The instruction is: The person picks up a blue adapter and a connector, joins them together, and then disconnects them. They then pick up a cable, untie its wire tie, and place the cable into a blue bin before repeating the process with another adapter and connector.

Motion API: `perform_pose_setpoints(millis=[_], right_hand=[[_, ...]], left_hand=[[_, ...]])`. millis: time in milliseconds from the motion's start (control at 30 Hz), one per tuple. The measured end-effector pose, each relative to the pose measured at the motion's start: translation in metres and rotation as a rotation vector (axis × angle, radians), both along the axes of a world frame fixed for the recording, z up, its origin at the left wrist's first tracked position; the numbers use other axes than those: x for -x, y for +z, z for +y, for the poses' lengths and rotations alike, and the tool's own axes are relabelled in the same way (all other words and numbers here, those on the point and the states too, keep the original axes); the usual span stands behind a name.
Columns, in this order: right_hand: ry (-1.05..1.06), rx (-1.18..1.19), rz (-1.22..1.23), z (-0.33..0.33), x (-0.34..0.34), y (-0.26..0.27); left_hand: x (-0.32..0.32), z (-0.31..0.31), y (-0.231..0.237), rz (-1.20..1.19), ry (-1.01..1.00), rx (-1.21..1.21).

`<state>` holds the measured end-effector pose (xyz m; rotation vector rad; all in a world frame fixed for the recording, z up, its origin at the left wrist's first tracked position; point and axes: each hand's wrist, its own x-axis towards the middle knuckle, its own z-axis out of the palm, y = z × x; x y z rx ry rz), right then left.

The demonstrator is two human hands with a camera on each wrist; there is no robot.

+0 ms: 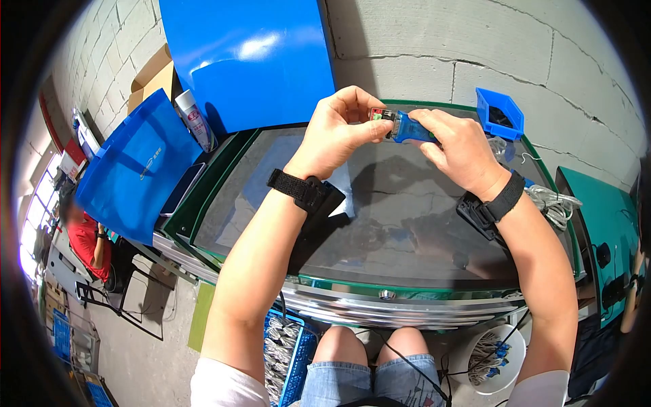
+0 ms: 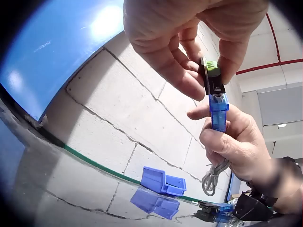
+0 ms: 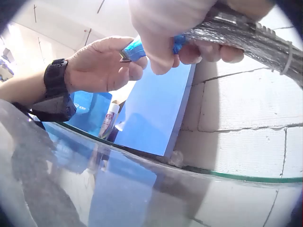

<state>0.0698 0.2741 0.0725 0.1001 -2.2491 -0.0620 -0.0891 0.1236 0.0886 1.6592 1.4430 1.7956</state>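
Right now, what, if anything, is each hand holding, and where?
The left hand pinches a small circuit board across its flat faces, between thumb and fingers. The right hand grips a blue connector by its housing, near the cable.

translucent blue connector housing (image 1: 411, 129): smooth plastic | large blue rectangular panel (image 1: 271, 88): glossy | dark grey tabletop (image 1: 400, 230): glossy, reflective — silvery front rail (image 1: 407, 308) shiny, metal-looking | pale block wall (image 1: 420, 44): matt, rough | black wrist strap (image 1: 290, 191): matt woven cloth | open brown box (image 1: 148, 78): matt cardboard
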Motion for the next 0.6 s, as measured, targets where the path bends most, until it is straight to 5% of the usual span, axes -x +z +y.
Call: perform_pose_setpoints(millis=[367, 600], right_hand=[[-0.110, -0.001, -0.073, -0.009, -0.003, 0.000], [0.030, 0.217, -0.106, -0.011, -0.003, 0.005]], left_hand=[[-0.003, 0.000, 0.001, -0.049, -0.052, 0.061], [-0.014, 0.001, 0.000, -0.167, -0.064, 0.068]])
